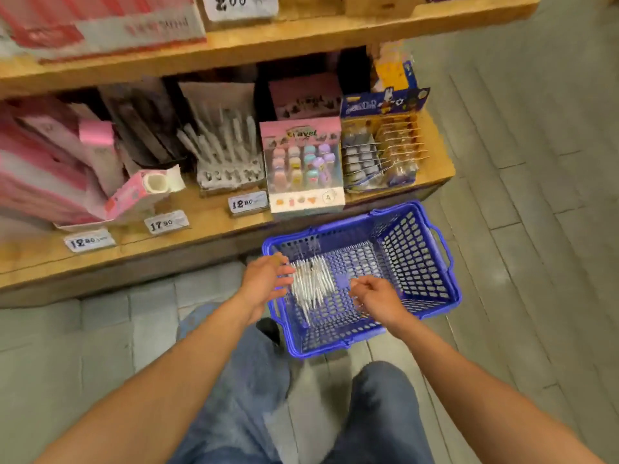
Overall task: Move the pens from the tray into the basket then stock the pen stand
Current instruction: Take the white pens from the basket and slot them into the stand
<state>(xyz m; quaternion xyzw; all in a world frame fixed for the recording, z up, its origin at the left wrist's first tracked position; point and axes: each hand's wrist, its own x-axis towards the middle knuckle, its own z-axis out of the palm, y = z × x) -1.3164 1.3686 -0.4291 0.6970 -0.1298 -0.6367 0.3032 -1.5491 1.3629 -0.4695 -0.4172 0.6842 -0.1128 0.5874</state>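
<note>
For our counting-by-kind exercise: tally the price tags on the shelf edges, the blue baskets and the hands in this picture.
Price tags: 4
Blue basket: 1
Hands: 2, left hand, right hand
Total: 7

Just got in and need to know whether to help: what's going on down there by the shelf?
A person crouches over a blue plastic basket on the floor. A loose bunch of white pens lies inside it. The left hand reaches in beside them, fingers straight; the right hand hovers, loosely curled, seemingly holding nothing. The grey pen stand on the wooden shelf is part stocked.
</note>
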